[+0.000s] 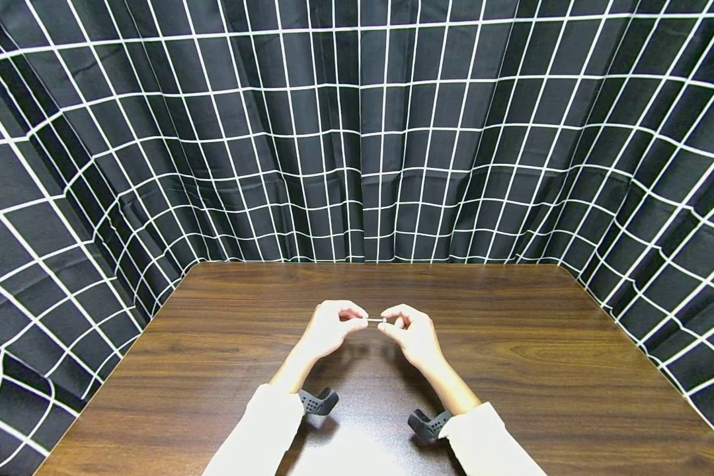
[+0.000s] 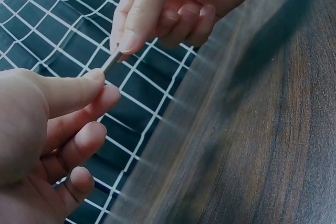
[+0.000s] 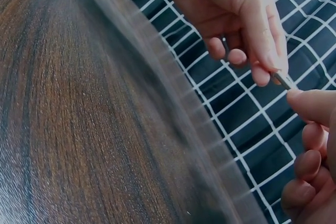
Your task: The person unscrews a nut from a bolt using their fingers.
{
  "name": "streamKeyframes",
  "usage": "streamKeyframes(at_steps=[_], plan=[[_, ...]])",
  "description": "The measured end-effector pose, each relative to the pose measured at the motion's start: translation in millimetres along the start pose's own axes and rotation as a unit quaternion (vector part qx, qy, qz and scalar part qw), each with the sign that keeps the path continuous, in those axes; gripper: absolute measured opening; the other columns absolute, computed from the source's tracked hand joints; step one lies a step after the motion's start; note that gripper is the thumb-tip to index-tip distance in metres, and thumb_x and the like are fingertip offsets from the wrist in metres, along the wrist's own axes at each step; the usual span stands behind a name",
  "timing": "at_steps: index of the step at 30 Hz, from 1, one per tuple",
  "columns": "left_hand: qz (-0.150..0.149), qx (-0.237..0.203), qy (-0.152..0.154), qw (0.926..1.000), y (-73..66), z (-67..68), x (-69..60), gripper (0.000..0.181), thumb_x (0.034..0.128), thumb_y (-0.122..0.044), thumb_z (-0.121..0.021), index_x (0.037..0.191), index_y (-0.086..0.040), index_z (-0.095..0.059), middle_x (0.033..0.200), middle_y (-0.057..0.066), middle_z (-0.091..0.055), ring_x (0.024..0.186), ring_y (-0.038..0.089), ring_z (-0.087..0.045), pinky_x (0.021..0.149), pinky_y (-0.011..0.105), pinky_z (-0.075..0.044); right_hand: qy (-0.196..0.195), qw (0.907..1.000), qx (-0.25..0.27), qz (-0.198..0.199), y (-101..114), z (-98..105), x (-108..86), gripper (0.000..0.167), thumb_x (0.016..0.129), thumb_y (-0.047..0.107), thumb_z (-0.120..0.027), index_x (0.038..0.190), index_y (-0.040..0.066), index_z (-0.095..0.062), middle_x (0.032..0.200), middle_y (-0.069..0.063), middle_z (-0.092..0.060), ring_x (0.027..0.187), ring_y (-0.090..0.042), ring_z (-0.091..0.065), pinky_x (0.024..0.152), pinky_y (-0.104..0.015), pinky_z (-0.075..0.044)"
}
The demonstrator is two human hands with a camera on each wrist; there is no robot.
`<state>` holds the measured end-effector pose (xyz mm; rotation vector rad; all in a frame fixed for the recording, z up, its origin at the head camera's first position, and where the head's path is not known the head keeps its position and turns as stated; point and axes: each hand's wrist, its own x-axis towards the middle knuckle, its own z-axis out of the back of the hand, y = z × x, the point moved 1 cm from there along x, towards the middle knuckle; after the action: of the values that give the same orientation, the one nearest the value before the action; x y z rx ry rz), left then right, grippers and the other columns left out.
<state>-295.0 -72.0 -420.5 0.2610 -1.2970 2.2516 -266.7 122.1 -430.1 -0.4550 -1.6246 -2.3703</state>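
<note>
A thin, silvery metal rod point(image 1: 376, 320) is held level between my two hands, above the table. My left hand point(image 1: 327, 328) pinches one end between thumb and fingertips. The other end is pinched by my right hand point(image 1: 416, 337). Seen from the left wrist, a short grey length of the rod point(image 2: 111, 63) shows between the two thumbs. The right wrist view also shows the rod point(image 3: 284, 81) bridging the fingertips. Both ends are hidden by the fingers, so its exact kind cannot be told.
Beneath the hands lies a brown wood-grain table point(image 1: 512, 357). A black curtain point(image 1: 369, 145) with a white grid surrounds its back and sides. Dark bands with the wrist devices point(image 1: 319, 401) sit at both wrists, below white sleeves point(image 1: 262, 430).
</note>
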Motion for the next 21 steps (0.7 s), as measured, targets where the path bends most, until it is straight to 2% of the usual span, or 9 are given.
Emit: streamKeyframes(at_steps=[8, 15, 21], plan=[[0.003, 0.007, 0.016, 0.9998, 8.2, 0.5, -0.8, 0.007, 0.0820, -0.010, -0.076, 0.089, -0.010, -0.074, 0.077, -0.005, -0.071, 0.071, 0.007, -0.065, 0.066, 0.025, -0.049, 0.013, 0.9971, -0.074, 0.006, -5.5, 2.3, 1.3, 0.014, 0.075, 0.010, -0.080, 0.086, 0.009, -0.071, 0.055, 0.006, -0.045, 0.047, -0.005, -0.037, 0.047, -0.026, -0.030], [0.013, 0.030, 0.058, 0.9978, 21.6, 1.1, -5.4, 0.006, 0.0808, -0.016, -0.076, 0.086, -0.013, -0.074, 0.076, -0.008, -0.071, 0.070, 0.004, -0.063, 0.065, 0.026, -0.047, 0.041, 0.9853, -0.166, -0.007, -10.6, 6.2, 0.9, 0.014, 0.074, 0.013, -0.081, 0.085, 0.011, -0.072, 0.057, 0.006, -0.046, 0.049, -0.008, -0.040, 0.048, -0.027, -0.033], [0.034, 0.057, 0.082, 0.9944, 29.0, 1.1, -9.7, 0.005, 0.0801, -0.017, -0.078, 0.084, -0.016, -0.075, 0.077, -0.011, -0.071, 0.071, 0.002, -0.060, 0.066, 0.025, -0.046, 0.074, 0.9768, -0.200, -0.022, -15.9, 6.7, -0.8, 0.013, 0.075, 0.011, -0.080, 0.085, 0.012, -0.072, 0.058, 0.006, -0.049, 0.052, -0.009, -0.045, 0.050, -0.029, -0.037]])
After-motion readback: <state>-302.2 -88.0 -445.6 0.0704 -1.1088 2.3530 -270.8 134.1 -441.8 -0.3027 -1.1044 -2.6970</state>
